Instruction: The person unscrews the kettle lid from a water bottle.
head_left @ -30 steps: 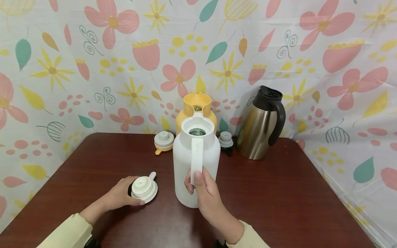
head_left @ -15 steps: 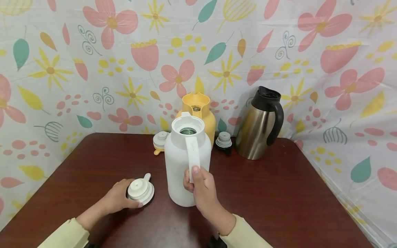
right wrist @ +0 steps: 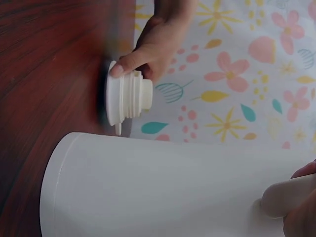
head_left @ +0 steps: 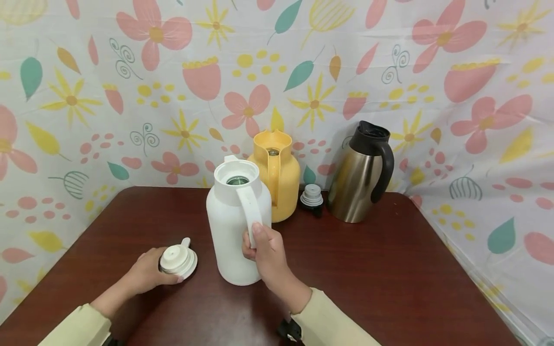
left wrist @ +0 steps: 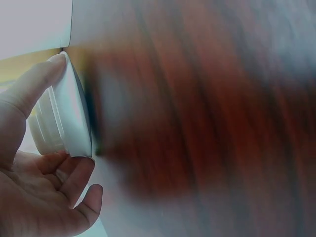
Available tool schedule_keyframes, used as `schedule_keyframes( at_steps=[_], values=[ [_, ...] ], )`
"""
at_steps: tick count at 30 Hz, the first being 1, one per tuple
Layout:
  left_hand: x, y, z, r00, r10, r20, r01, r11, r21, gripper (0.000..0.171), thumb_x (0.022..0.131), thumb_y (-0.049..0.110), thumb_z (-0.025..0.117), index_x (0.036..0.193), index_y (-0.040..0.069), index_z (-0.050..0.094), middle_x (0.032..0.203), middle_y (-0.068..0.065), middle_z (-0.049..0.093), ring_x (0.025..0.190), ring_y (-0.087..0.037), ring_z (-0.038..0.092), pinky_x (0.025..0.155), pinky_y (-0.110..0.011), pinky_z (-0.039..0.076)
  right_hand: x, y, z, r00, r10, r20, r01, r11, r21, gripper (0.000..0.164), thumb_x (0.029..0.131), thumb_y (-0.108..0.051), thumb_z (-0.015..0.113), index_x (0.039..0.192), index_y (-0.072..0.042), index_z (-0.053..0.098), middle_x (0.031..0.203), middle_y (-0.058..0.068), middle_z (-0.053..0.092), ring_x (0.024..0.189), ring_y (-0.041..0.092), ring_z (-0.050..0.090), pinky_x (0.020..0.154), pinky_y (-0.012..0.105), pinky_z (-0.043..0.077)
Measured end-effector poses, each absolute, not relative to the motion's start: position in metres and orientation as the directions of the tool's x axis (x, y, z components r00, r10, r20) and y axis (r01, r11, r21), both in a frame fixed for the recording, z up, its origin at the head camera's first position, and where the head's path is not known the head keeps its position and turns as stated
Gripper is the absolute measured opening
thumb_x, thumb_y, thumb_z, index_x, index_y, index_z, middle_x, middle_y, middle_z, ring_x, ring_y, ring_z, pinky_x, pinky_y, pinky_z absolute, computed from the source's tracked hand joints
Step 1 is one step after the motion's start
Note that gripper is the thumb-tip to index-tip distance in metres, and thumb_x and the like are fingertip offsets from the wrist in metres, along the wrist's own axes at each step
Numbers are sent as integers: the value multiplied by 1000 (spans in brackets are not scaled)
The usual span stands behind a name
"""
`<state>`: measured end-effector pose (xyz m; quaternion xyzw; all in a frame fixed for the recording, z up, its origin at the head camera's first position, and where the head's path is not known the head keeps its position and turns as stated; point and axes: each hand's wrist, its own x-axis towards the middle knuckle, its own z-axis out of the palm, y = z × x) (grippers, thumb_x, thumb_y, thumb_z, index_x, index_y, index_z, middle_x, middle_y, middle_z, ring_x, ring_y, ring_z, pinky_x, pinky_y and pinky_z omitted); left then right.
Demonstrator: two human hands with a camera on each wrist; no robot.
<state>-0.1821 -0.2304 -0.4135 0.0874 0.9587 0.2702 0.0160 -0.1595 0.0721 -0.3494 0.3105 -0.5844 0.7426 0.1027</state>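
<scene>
My right hand grips the lower end of the handle of a white vacuum jug. The jug has no lid on, and its round mouth faces up, slightly tilted toward the left. To its left, my left hand holds a white lid by the edge of its wide disc, thumb on the near side. The stepped plug side of the lid points up and its small tab points away. In the right wrist view the lid sits low, close over the table, beside the jug wall.
Behind stands a yellow jug, also lidless, partly covered by the white one. Right of it lie a grey stopper lid with black base and a steel jug with black top. A flowered cloth hangs behind the brown table.
The right hand has shifted the white jug left, uncovering more of the yellow jug and hiding the yellow-based lid. The left hand has drawn left with the white lid.
</scene>
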Motion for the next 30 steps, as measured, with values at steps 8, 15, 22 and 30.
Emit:
schedule_keyframes(
  at_steps=[8,15,22,30],
  values=[
    [-187,-247,-410,-989,147,28,141,859,493,83,72,33,91,130,-15,56,111,-24,65,99,-35,59,80,-39,45,-166,50,-346,-806,-207,555,-475,-333,-814,54,104,-29,34,65,9,38,53,19,26,50,0,33,50,20,25],
    [-195,-254,-408,-988,151,-17,124,867,482,83,76,32,88,131,-19,52,111,-27,64,96,-34,61,79,-39,47,-174,37,-349,-801,-222,556,-449,-390,-804,57,101,-36,52,66,7,35,53,3,31,50,2,32,50,21,26],
    [-202,-268,-405,-990,119,-71,70,869,489,82,79,32,86,130,-20,49,114,-31,63,96,-34,61,79,-38,47,-180,22,-347,-839,-209,503,-425,-324,-845,59,95,-38,66,69,9,43,56,2,38,51,3,36,53,22,32],
    [-215,-275,-401,-992,93,-83,41,876,480,80,80,35,84,129,-19,52,114,-34,65,97,-41,61,80,-43,48,-191,0,-345,-821,-192,538,-462,-333,-822,60,101,-34,60,65,10,41,53,-2,38,50,4,35,51,21,31]
  ],
)
